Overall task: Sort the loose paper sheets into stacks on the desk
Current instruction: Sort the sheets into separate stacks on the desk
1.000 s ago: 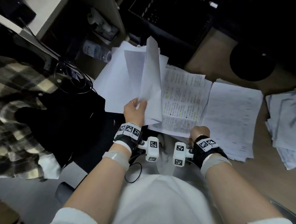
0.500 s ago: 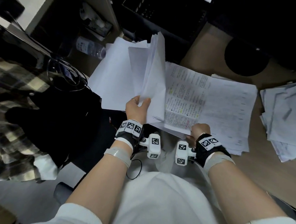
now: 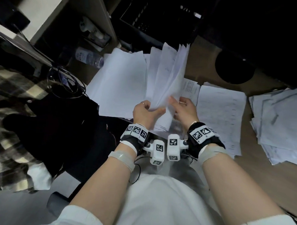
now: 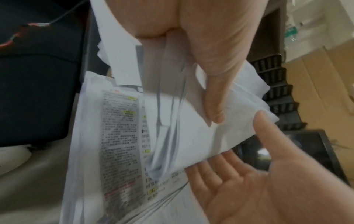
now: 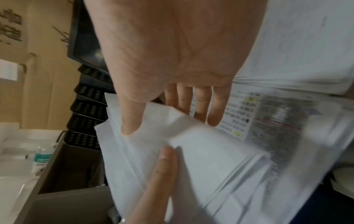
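Observation:
My left hand (image 3: 152, 107) pinches the near bottom corner of a sheaf of white sheets (image 3: 165, 78), which stands raised and fanned above the desk (image 3: 264, 180). In the left wrist view its thumb (image 4: 215, 106) presses on the sheaf (image 4: 210, 136). My right hand (image 3: 178, 103) is at the sheaf's right side; its straight fingers (image 5: 201, 109) slip behind the paper, thumb at the front. Below lies a printed stack with yellow highlights (image 4: 122, 136). A blank white stack (image 3: 120, 83) lies left of it and a faintly printed stack (image 3: 219, 116) lies on its right.
A ragged paper pile (image 3: 281, 122) sits at the far right desk edge. Behind are a black round object (image 3: 234, 67), stacked black trays (image 3: 158, 14) and a water bottle (image 3: 88, 57). Cables (image 3: 66, 84), dark fabric and a plaid cloth (image 3: 9, 122) lie to the left.
My right hand left the printed stack's near edge and rose to the sheaf. The left hand swung the sheaf upright and rightward, so it now covers most of the printed page.

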{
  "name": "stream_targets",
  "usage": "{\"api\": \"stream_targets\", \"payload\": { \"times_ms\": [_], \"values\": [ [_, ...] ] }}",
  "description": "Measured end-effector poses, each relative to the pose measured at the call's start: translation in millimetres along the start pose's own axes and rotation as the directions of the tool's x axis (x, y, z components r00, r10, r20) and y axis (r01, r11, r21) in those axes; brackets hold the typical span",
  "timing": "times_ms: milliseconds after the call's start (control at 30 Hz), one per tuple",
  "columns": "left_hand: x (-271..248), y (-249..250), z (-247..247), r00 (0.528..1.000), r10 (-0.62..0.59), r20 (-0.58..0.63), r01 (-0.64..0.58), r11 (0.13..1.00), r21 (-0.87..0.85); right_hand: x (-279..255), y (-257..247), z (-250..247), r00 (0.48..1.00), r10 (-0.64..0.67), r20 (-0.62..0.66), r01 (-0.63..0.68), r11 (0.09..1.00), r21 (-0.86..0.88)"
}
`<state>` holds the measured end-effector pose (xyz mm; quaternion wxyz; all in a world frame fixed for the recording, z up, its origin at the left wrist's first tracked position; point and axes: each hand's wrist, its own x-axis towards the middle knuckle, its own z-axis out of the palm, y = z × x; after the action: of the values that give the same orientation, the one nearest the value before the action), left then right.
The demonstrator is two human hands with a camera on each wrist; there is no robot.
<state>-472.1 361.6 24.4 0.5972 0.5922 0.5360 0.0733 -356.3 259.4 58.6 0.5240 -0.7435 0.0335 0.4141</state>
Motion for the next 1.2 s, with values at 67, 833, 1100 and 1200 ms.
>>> {"api": "stream_targets", "payload": {
  "times_ms": [67, 833, 1100, 1200],
  "values": [
    [-9, 15, 3, 0.994, 0.055, 0.09, -0.059, 0.997, 0.04, 0, -12, -2, 0.997, -0.034, -0.067, 0.037, 0.998, 0.047],
    [-11, 34, 5, 0.988, 0.111, 0.107, -0.104, 0.992, -0.068, -18, -10, -20, 0.976, -0.186, 0.112, 0.192, 0.98, -0.051],
    [-9, 21, -3, 0.994, 0.11, -0.021, -0.11, 0.994, 0.01, -9, 6, -33, 0.978, -0.197, -0.063, 0.196, 0.98, -0.031],
    [-10, 20, -2, 0.995, 0.089, -0.049, -0.091, 0.995, -0.034, -14, 4, -33, 0.985, -0.167, 0.041, 0.167, 0.986, -0.003]
  ]
}}
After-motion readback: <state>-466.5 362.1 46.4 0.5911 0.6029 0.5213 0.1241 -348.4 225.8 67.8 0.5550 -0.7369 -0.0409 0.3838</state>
